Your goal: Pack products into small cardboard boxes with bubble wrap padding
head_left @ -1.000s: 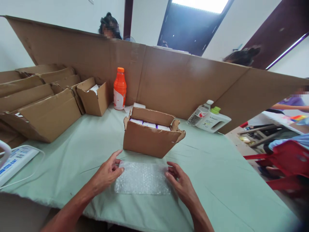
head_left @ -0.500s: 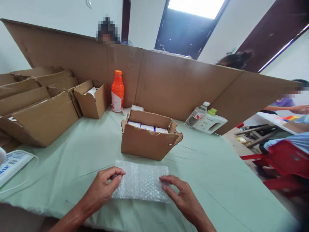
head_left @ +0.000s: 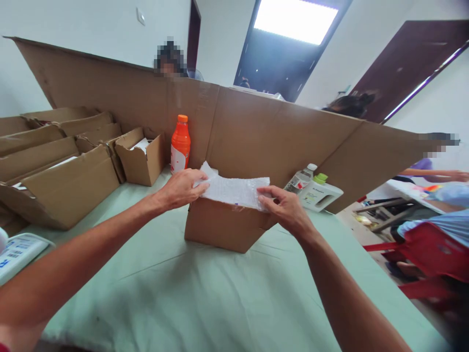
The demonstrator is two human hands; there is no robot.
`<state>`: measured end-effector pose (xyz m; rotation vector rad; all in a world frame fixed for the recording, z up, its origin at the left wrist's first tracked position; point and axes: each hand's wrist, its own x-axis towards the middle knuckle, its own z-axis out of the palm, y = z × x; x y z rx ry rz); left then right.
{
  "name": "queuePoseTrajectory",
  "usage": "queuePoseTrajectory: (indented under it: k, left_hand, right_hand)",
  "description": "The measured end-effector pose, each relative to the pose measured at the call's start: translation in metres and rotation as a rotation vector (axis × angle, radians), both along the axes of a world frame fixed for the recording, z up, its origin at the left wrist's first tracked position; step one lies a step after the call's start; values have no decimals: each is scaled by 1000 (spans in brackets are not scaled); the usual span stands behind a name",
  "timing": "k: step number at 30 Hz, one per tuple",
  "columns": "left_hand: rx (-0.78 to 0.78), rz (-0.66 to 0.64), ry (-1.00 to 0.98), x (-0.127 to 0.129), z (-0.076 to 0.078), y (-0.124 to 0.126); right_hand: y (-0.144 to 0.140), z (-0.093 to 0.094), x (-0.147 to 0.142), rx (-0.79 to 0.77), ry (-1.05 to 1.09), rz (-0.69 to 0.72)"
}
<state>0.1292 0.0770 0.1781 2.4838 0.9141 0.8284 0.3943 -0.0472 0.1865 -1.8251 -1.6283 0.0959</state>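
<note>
A sheet of bubble wrap (head_left: 234, 190) is stretched between my two hands over the top of a small open cardboard box (head_left: 220, 225). My left hand (head_left: 186, 188) pinches the sheet's left end. At the other end, my right hand (head_left: 280, 203) grips it between thumb and fingers. The box stands upright on the green cloth, and the wrap hides nearly all of its contents.
Several cardboard boxes (head_left: 80, 188) stand at the left, with a smaller box (head_left: 141, 156) beside them. An orange bottle (head_left: 181, 144), a clear bottle (head_left: 300, 180) and a white jug (head_left: 320, 194) stand before a cardboard partition (head_left: 256, 129). A white labelled device (head_left: 24, 252) lies at left.
Both hands have lifted the bubble wrap off the cloth and carried it forward onto the box's open top. The white and purple packs inside are now covered.
</note>
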Motion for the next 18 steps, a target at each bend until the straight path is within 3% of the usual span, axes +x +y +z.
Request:
queuePoseTrajectory:
  k: [5, 9, 13, 18]
  left_hand:
    - [39, 3, 16, 19, 16, 20]
    - [110, -27, 99, 33, 20, 26]
    - [25, -170, 314, 39, 21, 29]
    - [-77, -250, 414, 41, 24, 28]
  right_hand:
    - [31, 17, 13, -62, -75, 26]
    - [42, 16, 21, -172, -95, 72]
    - [43, 8, 30, -307, -121, 78]
    - [35, 8, 29, -368, -271, 55]
